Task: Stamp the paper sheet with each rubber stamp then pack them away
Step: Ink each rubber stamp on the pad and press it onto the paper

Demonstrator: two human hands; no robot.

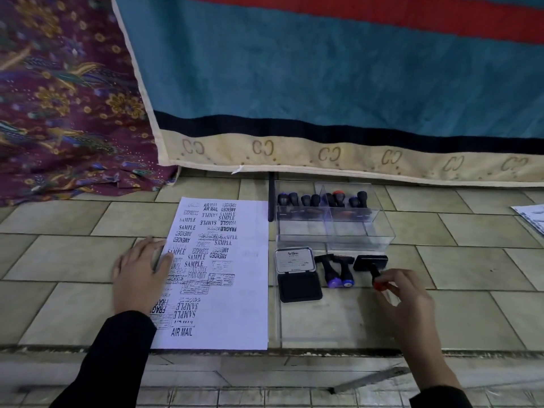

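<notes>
Head view: left hand (pixel 141 275), fingers flat, rests on left edge of paper sheet (pixel 235 290). Right hand (pixel 403 301) pinches handle of red-capped stamp (pixel 371 262); two blue-capped stamps (pixel 338 270) and open ink pad (pixel 298 285) lie just left of it, clear box (pixel 332 231) of stamps beyond.

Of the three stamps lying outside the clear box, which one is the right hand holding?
The red-handled stamp, rightmost and widest; the right hand pinches its handle. The two blue-handled stamps lie untouched.
</notes>
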